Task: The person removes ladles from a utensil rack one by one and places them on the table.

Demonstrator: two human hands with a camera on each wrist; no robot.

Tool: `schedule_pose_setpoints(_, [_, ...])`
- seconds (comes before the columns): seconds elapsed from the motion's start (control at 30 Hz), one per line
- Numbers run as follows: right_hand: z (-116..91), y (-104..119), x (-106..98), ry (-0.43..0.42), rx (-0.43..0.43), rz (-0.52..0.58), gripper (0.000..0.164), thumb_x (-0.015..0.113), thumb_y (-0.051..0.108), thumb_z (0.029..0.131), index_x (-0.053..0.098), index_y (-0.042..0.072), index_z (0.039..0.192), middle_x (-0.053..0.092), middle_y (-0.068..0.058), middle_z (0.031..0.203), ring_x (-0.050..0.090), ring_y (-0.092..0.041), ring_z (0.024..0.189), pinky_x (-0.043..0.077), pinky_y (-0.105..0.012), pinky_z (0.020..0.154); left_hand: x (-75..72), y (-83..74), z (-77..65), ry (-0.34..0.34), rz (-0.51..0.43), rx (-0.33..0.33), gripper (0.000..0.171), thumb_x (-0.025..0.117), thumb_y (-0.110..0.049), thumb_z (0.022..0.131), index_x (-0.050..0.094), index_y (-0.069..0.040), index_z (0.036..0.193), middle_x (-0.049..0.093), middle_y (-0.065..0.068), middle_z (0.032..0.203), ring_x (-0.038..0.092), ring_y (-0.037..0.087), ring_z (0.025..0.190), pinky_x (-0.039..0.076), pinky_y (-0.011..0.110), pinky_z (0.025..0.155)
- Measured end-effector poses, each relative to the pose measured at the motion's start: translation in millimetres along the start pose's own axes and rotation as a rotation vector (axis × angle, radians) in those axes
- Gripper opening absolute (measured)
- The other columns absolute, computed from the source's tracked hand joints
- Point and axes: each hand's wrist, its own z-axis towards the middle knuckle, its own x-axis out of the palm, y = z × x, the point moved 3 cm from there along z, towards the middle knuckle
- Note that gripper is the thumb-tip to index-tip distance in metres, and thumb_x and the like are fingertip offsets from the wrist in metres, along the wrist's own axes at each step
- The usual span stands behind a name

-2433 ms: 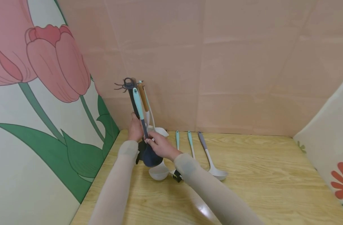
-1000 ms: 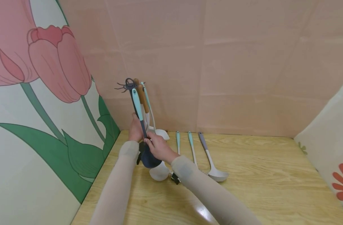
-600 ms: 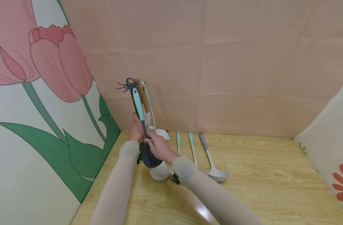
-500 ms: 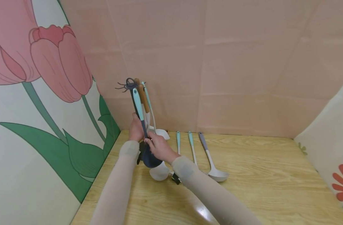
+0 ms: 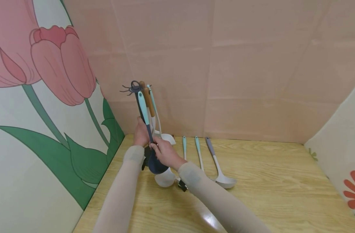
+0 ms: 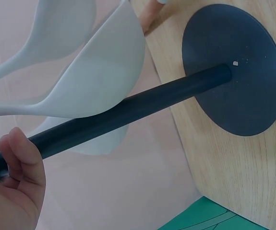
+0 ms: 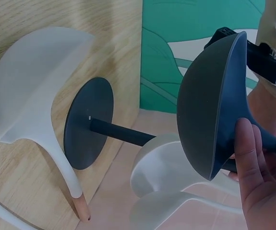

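Note:
A dark utensil stand (image 5: 137,103) with curved hooks and a top ring rises at the back left. My left hand (image 5: 140,133) grips its pole; the left wrist view shows curled fingers around the pole above the round base (image 6: 234,108). My right hand (image 5: 167,152) pinches a dark blue ladle (image 5: 158,165) by its neck, just above the bowl. The ladle's turquoise handle (image 5: 142,105) points up, its end overlapping the stand just below the hooks. Behind it hang white utensils with wooden handles (image 5: 150,103) and one with a turquoise handle (image 5: 152,98).
A white ladle (image 5: 165,179) lies on the wooden table (image 5: 267,181) below my hands. To its right are two turquoise handles (image 5: 198,145) and a white ladle with a purple handle (image 5: 221,174). A pink wall stands behind, a tulip-print panel (image 5: 61,71) at left.
Since the oldest frame, the hanging wooden-handled and turquoise-handled utensils have shifted slightly, showing more to the right of the pole. Both hands have kept their holds, nearly still over the last second.

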Motion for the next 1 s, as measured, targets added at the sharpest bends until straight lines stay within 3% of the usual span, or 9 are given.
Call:
schedule_pose_setpoints(0.3, [-2.2, -2.5, -0.5, -0.021, -0.002, 0.000, 0.021, 0.045, 0.018, 0.108, 0.059, 0.003, 0.109, 0.062, -0.002, 0.084, 0.058, -0.008, 0.062, 0.051, -0.024, 0.059, 1.0, -0.2, 0.1, -0.013, 0.002, 0.024, 0.064, 0.049, -0.023, 0.099, 0.019, 0.003, 0.150, 0.059, 0.025, 0.113, 0.060, 0.038, 0.102, 0.049, 0.052, 0.090])
schedule_pose_setpoints(0.57, [-3.3, -1.3, -1.1, -0.057, 0.006, -0.018, 0.020, 0.046, 0.019, 0.107, 0.060, 0.005, 0.106, 0.063, -0.001, 0.087, 0.057, -0.013, 0.074, 0.049, -0.029, 0.069, 0.5, -1.2, -2.2, -0.037, 0.022, 0.043, 0.062, 0.045, -0.027, 0.102, 0.020, 0.005, 0.149, 0.059, 0.027, 0.112, 0.061, 0.040, 0.100, 0.050, 0.053, 0.089])
schedule_pose_setpoints(0.8, [-2.5, -0.7, -0.7, -0.064, 0.016, 0.023, 0.021, 0.048, 0.020, 0.107, 0.060, 0.004, 0.102, 0.060, 0.000, 0.079, 0.058, -0.008, 0.059, 0.050, -0.025, 0.058, 0.3, -1.2, -2.3, -0.039, 0.018, 0.061, 0.062, 0.045, -0.027, 0.101, 0.021, 0.004, 0.148, 0.059, 0.027, 0.111, 0.061, 0.039, 0.098, 0.050, 0.053, 0.087])
schedule_pose_setpoints(1.0, [-3.0, 0.3, -1.8, -0.072, 0.027, 0.013, 0.017, 0.050, 0.020, 0.106, 0.060, 0.007, 0.100, 0.059, 0.000, 0.074, 0.058, -0.008, 0.058, 0.050, -0.025, 0.057, 0.3, -0.8, -0.8, -0.042, 0.014, 0.050, 0.060, 0.047, -0.027, 0.102, 0.022, 0.003, 0.147, 0.059, 0.026, 0.112, 0.061, 0.039, 0.099, 0.050, 0.053, 0.088])
